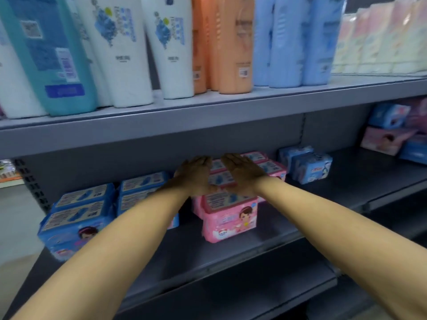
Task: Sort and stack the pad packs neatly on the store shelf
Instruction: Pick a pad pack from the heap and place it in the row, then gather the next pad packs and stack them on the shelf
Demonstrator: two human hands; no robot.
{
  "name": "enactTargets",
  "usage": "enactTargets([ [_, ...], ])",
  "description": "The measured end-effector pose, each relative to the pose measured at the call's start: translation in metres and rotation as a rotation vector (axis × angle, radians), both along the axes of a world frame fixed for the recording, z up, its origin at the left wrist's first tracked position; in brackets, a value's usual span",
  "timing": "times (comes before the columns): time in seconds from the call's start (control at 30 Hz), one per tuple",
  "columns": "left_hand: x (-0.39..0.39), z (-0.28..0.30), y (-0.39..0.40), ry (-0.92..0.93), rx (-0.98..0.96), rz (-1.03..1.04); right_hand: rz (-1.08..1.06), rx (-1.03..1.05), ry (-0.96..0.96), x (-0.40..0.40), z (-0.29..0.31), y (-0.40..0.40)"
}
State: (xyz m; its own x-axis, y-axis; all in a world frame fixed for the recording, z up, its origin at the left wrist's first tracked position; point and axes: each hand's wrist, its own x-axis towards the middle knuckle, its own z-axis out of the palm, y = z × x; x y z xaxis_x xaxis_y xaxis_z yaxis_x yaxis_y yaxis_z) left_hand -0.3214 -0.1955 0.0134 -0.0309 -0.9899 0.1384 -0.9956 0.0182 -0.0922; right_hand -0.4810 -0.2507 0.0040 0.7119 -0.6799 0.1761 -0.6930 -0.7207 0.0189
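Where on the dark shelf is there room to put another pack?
The dark shelf is bare in front of the pink packs, out to its front edge. It is also bare right of the small blue packs, before the far boxes. Between the big blue packs and the pink ones it is crowded.

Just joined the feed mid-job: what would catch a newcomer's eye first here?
Both hands, left hand and right hand, reach flat-fingered over the pink pad packs mid-shelf. Blue pad packs are stacked to their left. Tall bottles crowd the shelf above.
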Motion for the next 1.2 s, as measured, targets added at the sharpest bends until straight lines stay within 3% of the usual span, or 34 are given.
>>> enactTargets([
  [0.43, -0.177, 0.004, -0.114, -0.004, -0.024, -0.197, -0.314, 0.027, 0.051, -0.189, 0.001, -0.081],
  [0.87, -0.378, -0.021, -0.204, 0.021, 0.142, -0.380, -0.589, 0.138, 0.015, -0.397, -0.034, -0.124],
  [1.2, -0.475, -0.042, -0.283, 0.068, 0.226, -0.492, -0.819, 0.247, -0.068, -0.488, -0.057, -0.183],
])
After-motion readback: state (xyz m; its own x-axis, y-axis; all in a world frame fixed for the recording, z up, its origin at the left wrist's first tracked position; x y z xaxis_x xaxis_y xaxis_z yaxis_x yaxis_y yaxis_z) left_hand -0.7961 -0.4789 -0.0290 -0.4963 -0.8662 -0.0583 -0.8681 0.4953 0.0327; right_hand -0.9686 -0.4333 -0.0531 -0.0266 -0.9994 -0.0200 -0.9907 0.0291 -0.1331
